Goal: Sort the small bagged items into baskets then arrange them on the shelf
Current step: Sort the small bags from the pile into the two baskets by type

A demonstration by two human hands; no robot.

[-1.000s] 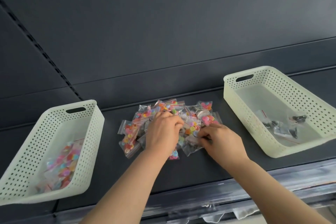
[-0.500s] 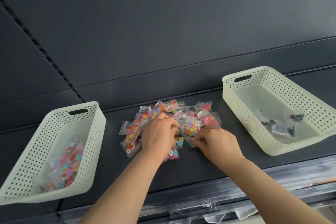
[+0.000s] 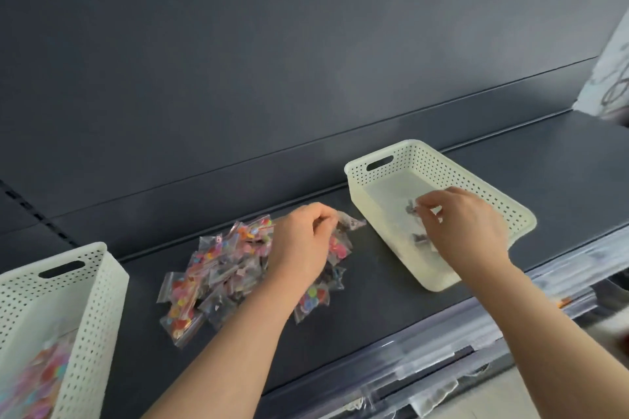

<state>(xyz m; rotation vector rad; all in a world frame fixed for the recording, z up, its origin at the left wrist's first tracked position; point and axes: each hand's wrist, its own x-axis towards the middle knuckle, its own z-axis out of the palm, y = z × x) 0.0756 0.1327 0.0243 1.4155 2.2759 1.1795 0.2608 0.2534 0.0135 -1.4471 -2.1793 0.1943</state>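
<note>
Illumination is even and diffuse; shadows are faint. Motion blur is observed at the left basket [image 3: 85, 316] and lower-right edge.

Looks like a shop aisle: a dark grey metal display shelf [image 3: 374, 292] with a flat back panel [image 3: 306, 78], a slotted upright [image 3: 41, 214] on the left, a clear price-label strip [image 3: 425, 347] along the front edge, and pale perforated baskets [image 3: 381, 224] beside little bagged buttons [image 3: 211, 269]

On the shelf [image 3: 391, 299] a pile of bags [image 3: 218, 269] lies in the middle. The left basket [image 3: 98, 299] stands left of it and nearer, a heap of bags [image 3: 37, 381] inside. The right basket [image 3: 490, 201] stands right of the pile, slightly farther, holding a few bags [image 3: 420, 238]
</note>
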